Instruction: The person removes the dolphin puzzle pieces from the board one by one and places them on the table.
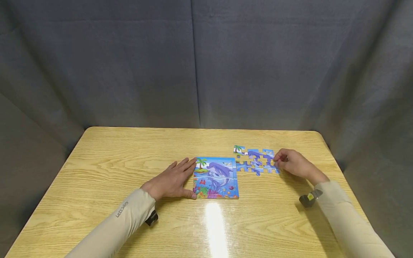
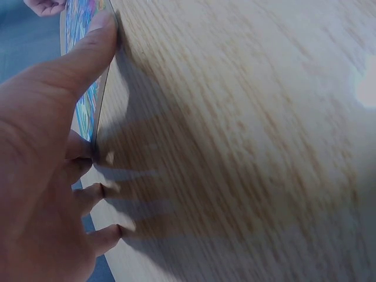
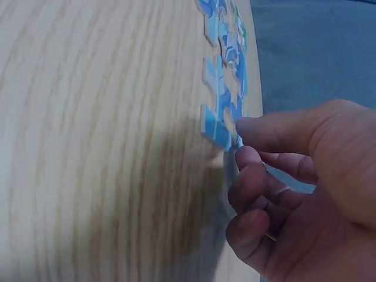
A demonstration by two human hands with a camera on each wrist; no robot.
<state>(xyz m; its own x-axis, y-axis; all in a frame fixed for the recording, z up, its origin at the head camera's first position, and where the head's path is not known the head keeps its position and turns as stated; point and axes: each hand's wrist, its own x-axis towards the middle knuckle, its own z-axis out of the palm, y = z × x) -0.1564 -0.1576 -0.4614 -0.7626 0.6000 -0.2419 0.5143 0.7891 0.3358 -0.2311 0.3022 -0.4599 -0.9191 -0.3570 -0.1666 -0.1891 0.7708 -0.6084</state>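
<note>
In the head view, a square picture board (image 1: 217,177) lies flat on the table, glossy and brightly printed: purple dolphins in pale blue water, a green palm at the upper left, a red crab, and pink and orange coral along the bottom. Just to its right lie jigsaw pieces (image 1: 254,154) with rounded knobs and notches, printed with the same purple, blue and palm green. The left hand (image 1: 172,181) is spread wide at the board's left side, its thumb by the near corner. The right hand (image 1: 290,163) is curled narrow at the far right of the pieces; whether it pinches one cannot be told. Beige sleeves (image 1: 119,218) cover both arms. The table (image 1: 129,154) is yellow wood with wavy grain and rounded corners, before soft grey cloth (image 1: 129,64).

In the left wrist view, the thumb lies on the board's rim, whose thin edge is plain brown; the other fingers are spread, some fingertips touching the wood.

In the right wrist view, thumb and forefinger nearly meet beside a piece with a pale, flat-cut edge, the remaining fingers bent.
</note>
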